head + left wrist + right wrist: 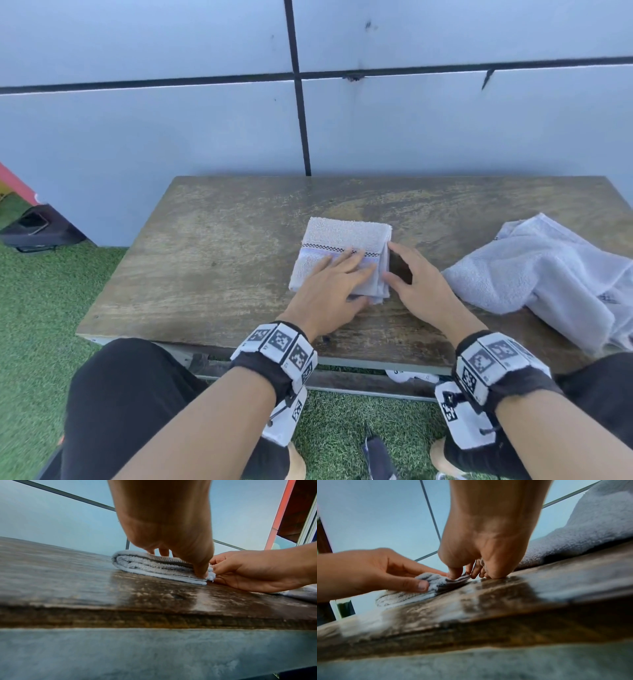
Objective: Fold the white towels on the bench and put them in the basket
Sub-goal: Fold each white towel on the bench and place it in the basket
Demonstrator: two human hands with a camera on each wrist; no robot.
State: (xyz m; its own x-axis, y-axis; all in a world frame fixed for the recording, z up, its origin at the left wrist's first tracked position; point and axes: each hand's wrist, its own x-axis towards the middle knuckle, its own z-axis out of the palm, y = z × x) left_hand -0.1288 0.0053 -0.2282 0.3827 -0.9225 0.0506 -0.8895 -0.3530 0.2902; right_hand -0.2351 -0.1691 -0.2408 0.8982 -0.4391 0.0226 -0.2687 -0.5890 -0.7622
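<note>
Weathered wooden bench [205,260]: folded towel [339,236] mid-bench, crumpled towel [548,274] at right edge. Left hand [329,291] flat on the fold, fingers straight; right hand [418,287] fingers relaxed, touching its right side.

I'm seeing pale blue panelled wall [171,130] with dark seams rising behind, green artificial turf [37,308] covering floor, daylight falling evenly.

My head view looks steeply down from above onto the tabletop [212,240], with both hands and the paneled wall [137,130] behind in frame. My two wrist views sit low at the tabletop's near edge, looking along each palm and slightly upward, very close. All three share the folded towel [342,240] with the left hand [329,291] and right hand [421,287] at it.
</note>
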